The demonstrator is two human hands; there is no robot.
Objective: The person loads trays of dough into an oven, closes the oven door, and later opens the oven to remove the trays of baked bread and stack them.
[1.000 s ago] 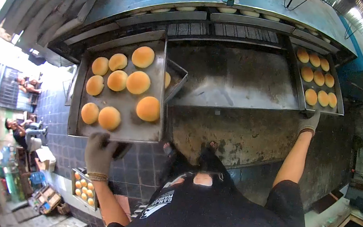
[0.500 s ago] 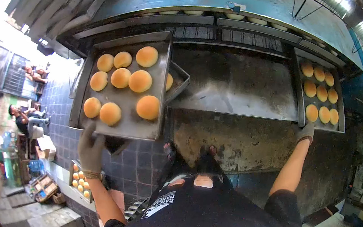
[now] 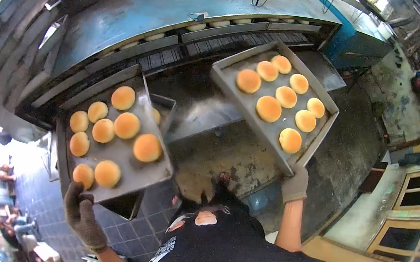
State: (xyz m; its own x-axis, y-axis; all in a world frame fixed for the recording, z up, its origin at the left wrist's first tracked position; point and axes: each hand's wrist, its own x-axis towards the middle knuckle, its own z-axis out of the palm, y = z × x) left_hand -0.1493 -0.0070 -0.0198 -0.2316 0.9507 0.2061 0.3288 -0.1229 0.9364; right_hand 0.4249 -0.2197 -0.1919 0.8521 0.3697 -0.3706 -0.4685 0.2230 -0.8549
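Observation:
My left hand (image 3: 85,218), in a grey knit glove, holds the near edge of a metal baking tray (image 3: 133,178), with a finger over the rim by a bun. Several round golden buns (image 3: 127,125) lie on this tray. My right hand (image 3: 295,184), gloved too, is closed on the near corner of a second baking tray (image 3: 311,140). That tray is raised and turned at an angle, with several buns (image 3: 268,109) on it. The parts of both hands under the trays are hidden.
Under the left tray another pan (image 3: 165,117) with a bun partly shows. Ahead is a blue-topped oven-like unit (image 3: 171,16) with a row of pale rounds in trays below its top. A metal shelf (image 3: 204,117) lies between the trays. People sit at the far left.
The right tray has come off the right side of the shelf, lifted toward me and leftward in my right hand. My view has turned right; my left hand stays at its tray's edge.

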